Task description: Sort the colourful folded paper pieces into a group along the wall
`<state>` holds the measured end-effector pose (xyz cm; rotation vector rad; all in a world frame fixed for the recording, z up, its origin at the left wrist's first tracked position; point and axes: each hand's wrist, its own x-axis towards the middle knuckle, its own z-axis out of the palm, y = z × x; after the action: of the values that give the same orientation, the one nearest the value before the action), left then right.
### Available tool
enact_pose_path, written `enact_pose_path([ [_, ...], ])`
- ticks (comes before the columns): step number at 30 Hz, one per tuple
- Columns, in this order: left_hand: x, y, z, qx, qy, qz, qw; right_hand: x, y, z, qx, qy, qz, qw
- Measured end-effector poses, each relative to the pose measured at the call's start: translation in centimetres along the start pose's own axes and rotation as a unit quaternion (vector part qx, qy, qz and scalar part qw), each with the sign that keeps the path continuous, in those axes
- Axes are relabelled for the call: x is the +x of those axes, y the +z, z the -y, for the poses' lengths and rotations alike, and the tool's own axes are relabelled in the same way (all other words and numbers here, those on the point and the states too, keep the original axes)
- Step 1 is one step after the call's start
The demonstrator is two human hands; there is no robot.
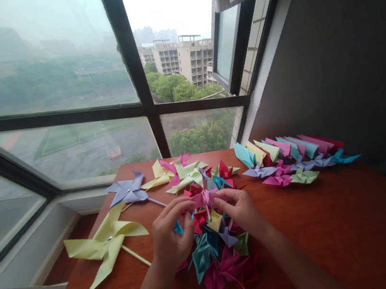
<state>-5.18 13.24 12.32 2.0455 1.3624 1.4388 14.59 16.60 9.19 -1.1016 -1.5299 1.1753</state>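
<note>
A pink origami crane (pixel 206 198) is held up between my two hands, over a pile of folded paper cranes. My left hand (pixel 174 228) pinches its left wing between thumb and fingers. On the other side, my right hand (pixel 238 207) grips the right wing the same way. Below and around them lies the pile, with a teal crane (pixel 203 253), a magenta crane (pixel 228 271) and several more in red, yellow, purple and green. My hands hide part of this pile.
Paper pinwheels lie on the left of the wooden table (pixel 316 232), among them a large yellow pinwheel (pixel 108 240) and a purple pinwheel (pixel 127 189). At the back right stand a row of folded papers (pixel 287 148) and several cranes (pixel 276 174). A window (pixel 144 106) borders the table's far edge.
</note>
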Motion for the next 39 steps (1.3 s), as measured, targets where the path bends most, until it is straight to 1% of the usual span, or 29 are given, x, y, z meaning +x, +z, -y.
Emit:
enact_pose_path([
  [2, 0.0, 0.2, 0.3, 0.009, -0.036, 0.007, 0.999, 0.0, -0.1, 0.1, -0.018, -0.018, -0.007, 1.000],
  [4, 0.1, 0.4, 0.7, 0.010, -0.076, 0.001, 0.997, -0.1, -0.1, 0.4, -0.036, -0.040, -0.001, 0.999],
  [6, 0.1, 0.5, 1.0, -0.025, -0.107, 0.003, 0.994, -0.2, -0.1, 0.8, -0.045, -0.059, 0.010, 0.997],
  [7, 0.2, 0.4, 1.1, -0.048, -0.116, 0.015, 0.992, -0.3, -0.2, 1.0, -0.047, -0.067, 0.015, 0.997],
  [9, 0.4, 0.2, 1.1, -0.074, -0.115, 0.062, 0.989, -0.3, -0.3, 1.4, -0.047, -0.081, 0.023, 0.995],
  [11, 0.6, -0.2, 0.9, -0.062, -0.098, 0.113, 0.987, -0.3, -0.4, 1.7, -0.047, -0.098, 0.037, 0.993],
  [13, 0.7, -0.4, 0.8, -0.044, -0.082, 0.151, 0.984, -0.3, -0.5, 2.0, -0.047, -0.119, 0.055, 0.990],
  [15, 0.7, -0.5, 0.8, -0.034, -0.079, 0.167, 0.982, -0.3, -0.4, 2.2, -0.053, -0.137, 0.064, 0.987],
  [19, 0.7, -0.6, 0.6, -0.032, -0.082, 0.181, 0.980, -0.2, -0.3, 2.2, -0.073, -0.148, 0.063, 0.984],
  [21, 0.7, -0.7, 0.4, -0.051, -0.088, 0.196, 0.975, -0.2, -0.4, 2.3, -0.061, -0.138, 0.073, 0.986],
  [23, 0.8, -0.9, 0.2, -0.093, -0.102, 0.215, 0.967, -0.3, -0.7, 2.4, -0.002, -0.096, 0.098, 0.991],
  [25, 0.8, -1.2, 0.0, -0.155, -0.124, 0.235, 0.951, -0.4, -1.0, 2.5, 0.094, -0.014, 0.131, 0.987],
  [27, 0.6, -1.3, -0.1, -0.236, -0.157, 0.247, 0.927, -0.7, -1.0, 2.5, 0.194, 0.061, 0.159, 0.966],
  [28, 0.5, -1.4, -0.1, -0.279, -0.176, 0.250, 0.910, -0.9, -0.9, 2.5, 0.236, 0.085, 0.170, 0.953],
  [29, 0.4, -1.4, -0.1, -0.321, -0.195, 0.253, 0.892, -1.1, -0.7, 2.4, 0.273, 0.097, 0.180, 0.940],
  [31, 0.1, -1.2, -0.1, -0.400, -0.227, 0.249, 0.852, -1.4, -0.1, 2.1, 0.341, 0.100, 0.197, 0.913],
  [35, -0.5, -0.5, 0.0, -0.511, -0.258, 0.234, 0.786, -1.9, 1.0, 1.3, 0.445, 0.102, 0.216, 0.863],
  [37, -0.7, -0.3, 0.0, -0.544, -0.265, 0.227, 0.763, -2.0, 1.1, 1.1, 0.478, 0.114, 0.206, 0.846],
  [39, -0.7, -0.3, 0.0, -0.563, -0.275, 0.207, 0.752, -2.0, 0.9, 1.0, 0.500, 0.117, 0.185, 0.838],
])
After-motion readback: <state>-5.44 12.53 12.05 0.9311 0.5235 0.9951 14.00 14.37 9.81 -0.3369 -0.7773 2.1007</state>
